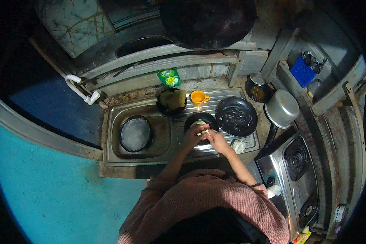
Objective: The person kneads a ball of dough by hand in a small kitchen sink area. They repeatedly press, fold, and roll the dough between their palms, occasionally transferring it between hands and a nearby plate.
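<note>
My left hand (194,136) and my right hand (217,141) meet over a dark round bowl (212,117) on the ribbed steel drainboard. Their fingers hold a small piece of pale, dough-like material (205,132). More of a pale lump (199,122) shows in the bowl, partly covered by my hands. To the right of the bowl lies a black pan (236,116) with whitish smears inside. An orange-yellow mug (197,98) stands behind the bowl. Near my right wrist is a crumpled clear plastic bag (238,146).
The sink basin (161,137) holds a round vessel of cloudy liquid (136,133). Sponges (174,99) sit in a black bowl behind. A green pouch (169,77) leans at the wall. Right are an upturned metal pot (283,108), a strainer (257,80) and a gas stove (300,183).
</note>
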`<control>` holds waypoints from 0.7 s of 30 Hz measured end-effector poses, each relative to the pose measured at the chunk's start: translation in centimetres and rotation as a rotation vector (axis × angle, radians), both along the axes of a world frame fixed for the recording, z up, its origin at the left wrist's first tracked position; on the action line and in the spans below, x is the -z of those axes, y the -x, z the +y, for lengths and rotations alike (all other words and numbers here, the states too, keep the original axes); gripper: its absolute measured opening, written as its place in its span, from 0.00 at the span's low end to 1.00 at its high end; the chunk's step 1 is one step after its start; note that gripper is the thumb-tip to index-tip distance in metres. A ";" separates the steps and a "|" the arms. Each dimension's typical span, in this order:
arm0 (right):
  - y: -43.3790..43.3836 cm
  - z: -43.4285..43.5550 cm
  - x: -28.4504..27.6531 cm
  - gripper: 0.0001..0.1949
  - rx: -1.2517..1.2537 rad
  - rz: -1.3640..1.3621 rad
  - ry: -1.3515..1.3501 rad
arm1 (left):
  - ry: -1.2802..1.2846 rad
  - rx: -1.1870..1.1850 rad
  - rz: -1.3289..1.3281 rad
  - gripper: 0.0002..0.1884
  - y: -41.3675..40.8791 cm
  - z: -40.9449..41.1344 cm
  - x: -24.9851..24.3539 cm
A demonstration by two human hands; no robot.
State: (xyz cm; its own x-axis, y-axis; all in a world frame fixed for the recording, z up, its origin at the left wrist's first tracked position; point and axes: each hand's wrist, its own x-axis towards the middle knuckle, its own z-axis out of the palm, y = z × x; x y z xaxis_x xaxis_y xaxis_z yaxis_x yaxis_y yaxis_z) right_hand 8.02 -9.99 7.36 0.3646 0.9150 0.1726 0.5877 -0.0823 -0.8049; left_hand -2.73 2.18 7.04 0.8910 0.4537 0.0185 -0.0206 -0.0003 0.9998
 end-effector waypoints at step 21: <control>2.7 1.3 1.1 0.16 0.074 0.190 -0.067 | 0.117 -0.298 0.179 0.19 0.8 -0.9 -0.2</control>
